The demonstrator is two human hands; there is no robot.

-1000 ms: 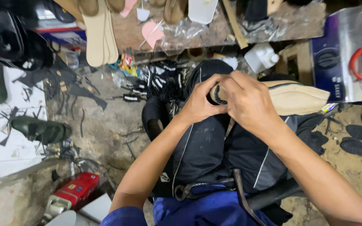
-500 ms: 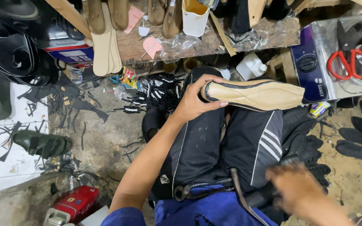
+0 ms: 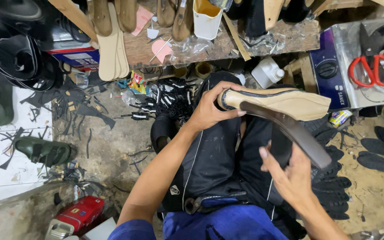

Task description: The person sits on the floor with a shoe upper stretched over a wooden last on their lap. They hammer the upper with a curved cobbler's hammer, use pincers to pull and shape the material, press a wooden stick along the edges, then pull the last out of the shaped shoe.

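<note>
We observe the left hand (image 3: pixel 210 109) closed around the rounded end of a tan shoe last (image 3: pixel 281 101), fingers curled over the top edge and thumb underneath. The last lies roughly level above the person's knees, its pointed end toward the right of the view, with a dark seam running along its upper edge.

The right hand (image 3: pixel 290 173) is closed on the lower end of a long dark brown strip (image 3: pixel 290 129). The strip rises from that grip and arcs up and leftward until its far end meets the underside of the last, just beside the left hand's fingertips. We cannot tell whether strip and last are pressed firmly together or only touching.

Both hands work over a lap covered by a black apron (image 3: pixel 210 164), with blue fabric (image 3: pixel 218 224) at the bottom edge of the view.

Surroundings: a wooden tabletop (image 3: pixel 192 46) runs across the top of the view and carries a white cup (image 3: pixel 206 18) and pink paper scraps (image 3: pixel 161 48). Pale insoles (image 3: pixel 111 49) hang over its front edge. A white plastic bottle (image 3: pixel 266 72) sits below it. Red-handled scissors (image 3: pixel 372 70) lie on a metal appliance (image 3: pixel 334 71) at right. On the floor we note black offcuts (image 3: pixel 165 100), a green sandal (image 3: pixel 43 151) on the left, and a red can (image 3: pixel 78 215) at lower left.
</note>
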